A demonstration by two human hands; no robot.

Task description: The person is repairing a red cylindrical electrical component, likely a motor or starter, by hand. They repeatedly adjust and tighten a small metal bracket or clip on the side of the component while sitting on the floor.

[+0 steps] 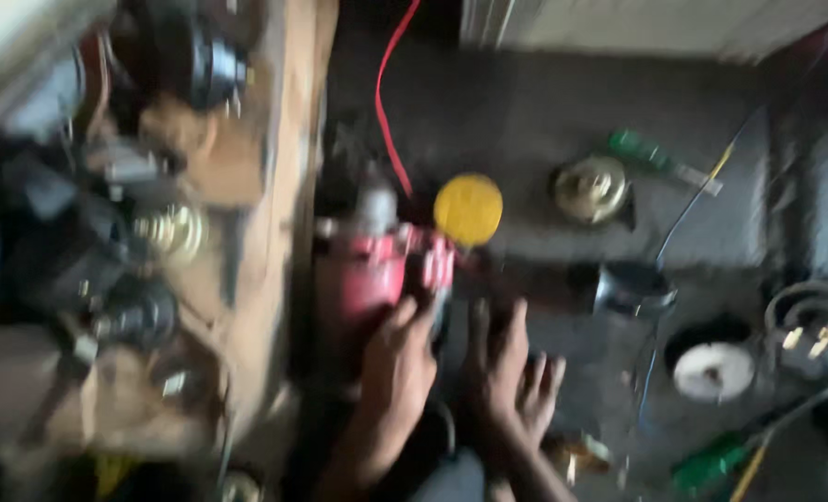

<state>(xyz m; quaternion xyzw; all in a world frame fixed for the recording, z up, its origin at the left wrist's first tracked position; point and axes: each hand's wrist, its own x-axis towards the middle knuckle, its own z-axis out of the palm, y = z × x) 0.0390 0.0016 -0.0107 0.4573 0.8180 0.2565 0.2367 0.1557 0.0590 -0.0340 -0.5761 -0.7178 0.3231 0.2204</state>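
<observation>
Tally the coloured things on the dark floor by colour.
Red: 2, the machine and the wire
Yellow: 1, the disc
Green: 2, the upper tool and the lower screwdriver
White: 1, the round lid
Total: 6

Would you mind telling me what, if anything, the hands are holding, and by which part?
The left hand grips the red motor-like part at its lower end. The right hand lies spread on the dark surface beside it, holding nothing. The blur hides finer detail.

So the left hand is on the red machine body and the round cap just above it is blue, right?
Not quite. The head view shows the left hand on the red machine body, but the round cap just above it is yellow, not blue.
</observation>
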